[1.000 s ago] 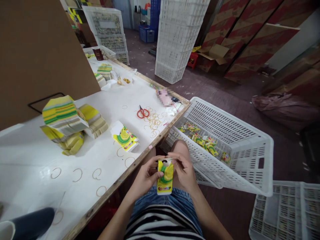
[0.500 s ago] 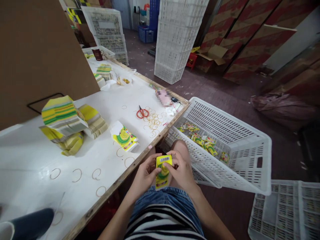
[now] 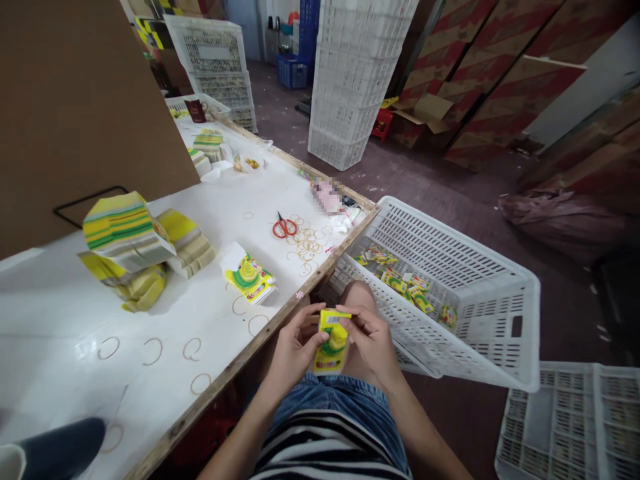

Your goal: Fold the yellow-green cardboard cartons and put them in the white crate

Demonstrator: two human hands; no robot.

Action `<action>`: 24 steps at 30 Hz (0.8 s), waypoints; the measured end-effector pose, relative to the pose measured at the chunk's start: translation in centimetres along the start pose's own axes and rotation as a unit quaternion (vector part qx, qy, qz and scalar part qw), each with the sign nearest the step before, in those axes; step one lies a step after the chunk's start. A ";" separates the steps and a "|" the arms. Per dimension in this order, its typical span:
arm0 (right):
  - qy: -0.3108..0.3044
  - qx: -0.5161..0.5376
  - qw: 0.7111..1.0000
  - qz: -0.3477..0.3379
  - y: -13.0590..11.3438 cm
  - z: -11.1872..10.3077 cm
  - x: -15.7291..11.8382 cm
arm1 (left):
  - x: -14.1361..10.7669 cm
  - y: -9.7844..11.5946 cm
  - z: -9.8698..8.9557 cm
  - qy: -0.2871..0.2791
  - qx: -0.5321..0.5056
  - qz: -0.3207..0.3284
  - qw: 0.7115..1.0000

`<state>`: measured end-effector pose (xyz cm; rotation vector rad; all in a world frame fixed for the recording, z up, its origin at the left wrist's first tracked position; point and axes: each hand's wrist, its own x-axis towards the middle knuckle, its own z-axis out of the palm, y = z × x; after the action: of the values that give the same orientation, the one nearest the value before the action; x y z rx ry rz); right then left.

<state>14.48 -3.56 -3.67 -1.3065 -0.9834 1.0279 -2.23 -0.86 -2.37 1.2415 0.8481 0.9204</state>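
Over my lap I hold a yellow-and-green printed packaging card (image 3: 332, 345) with a barcode near its top edge. My left hand (image 3: 299, 340) pinches its left side, thumb on the front. Its right side is gripped by my right hand (image 3: 369, 340), the thumb pressing near the barcode. Part of the card's top lies behind my fingers. On the white table (image 3: 200, 340) to the left, a small stack of similar cards (image 3: 250, 277) lies near the edge. Beyond it are red-handled scissors (image 3: 285, 228) and a pile of loose rubber bands (image 3: 306, 245).
A white plastic crate (image 3: 490, 333) with several yellow packets (image 3: 420, 293) stands right of my knees. Bundled cards (image 3: 130, 233) are heaped on the table by a brown cardboard panel (image 3: 90, 120). A dark cylinder (image 3: 63, 447) lies at lower left. Stacked crates (image 3: 355, 87) rise behind.
The card's top edge, curled over half a second ago, now looks flatter and folded. Both hands and the card have shifted slightly to the right.
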 end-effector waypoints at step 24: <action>0.026 0.264 0.948 0.175 0.8 3.9 -0.9 | 1.9 -1.1 -10.2 0.197 0.578 0.148 0.778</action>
<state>10.49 -3.44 -4.37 -1.0617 -0.3881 1.4039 -10.66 4.82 -4.89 2.3366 1.7279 0.9135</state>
